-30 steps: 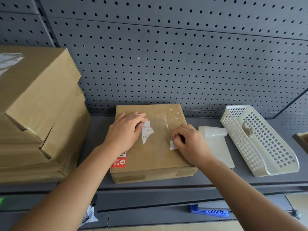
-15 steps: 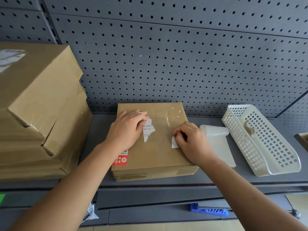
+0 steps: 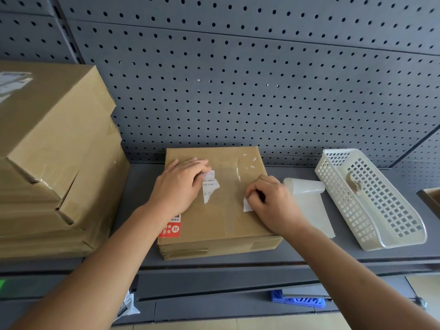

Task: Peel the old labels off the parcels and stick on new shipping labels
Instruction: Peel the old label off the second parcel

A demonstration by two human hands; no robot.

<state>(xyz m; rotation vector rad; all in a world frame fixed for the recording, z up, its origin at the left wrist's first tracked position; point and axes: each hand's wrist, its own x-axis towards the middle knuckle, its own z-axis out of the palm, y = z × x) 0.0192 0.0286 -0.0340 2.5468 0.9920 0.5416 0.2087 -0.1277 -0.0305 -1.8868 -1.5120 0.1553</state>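
Right grip (image 3: 273, 206) pinching label scrap (image 3: 247, 207), torn label (image 3: 209, 186) lengthwise toward pegboard (image 3: 238, 91)

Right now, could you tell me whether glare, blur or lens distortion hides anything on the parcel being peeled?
Head view: sharp, softly and evenly lit; wide-angle bending curves the pegboard seams; clear tape on the parcel shows mild sheen beside the torn label, whose print is too small to read; the right hand, pinching a label scrap, shades little.

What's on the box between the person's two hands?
In the head view, a torn white label scrap sticks to the parcel beside the left hand; the rest is bare cardboard up to the right hand, which pinches another small white scrap.
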